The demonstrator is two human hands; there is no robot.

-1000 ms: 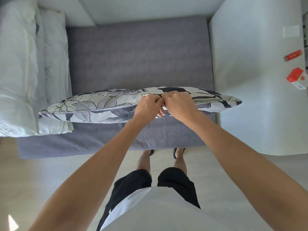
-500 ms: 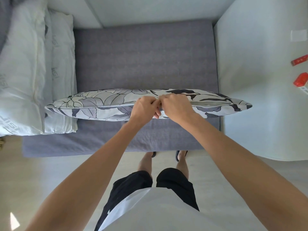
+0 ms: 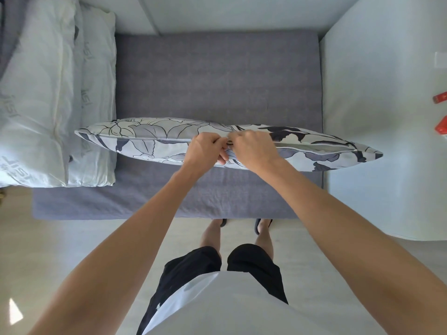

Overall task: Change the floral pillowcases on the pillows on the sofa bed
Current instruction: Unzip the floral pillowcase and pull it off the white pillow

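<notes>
A pillow in a grey-and-white floral pillowcase [image 3: 150,141] stands on its long edge across the front of the grey sofa bed [image 3: 217,78]. Its piped seam faces up at me. My left hand [image 3: 205,151] and my right hand [image 3: 254,148] meet at the middle of that seam, fingers curled, pinching the fabric edge there. The seam to the right of my hands gapes slightly. What my fingertips hold exactly is hidden between the knuckles.
Two bare white pillows [image 3: 48,97] lie stacked at the sofa bed's left end. A white table [image 3: 377,117] stands on the right with red objects [image 3: 440,99] at its far edge. My feet in dark slippers [image 3: 261,226] stand on the light floor.
The pillow has turned a little so its seam faces more upward. Both hands stay together at the seam's middle.
</notes>
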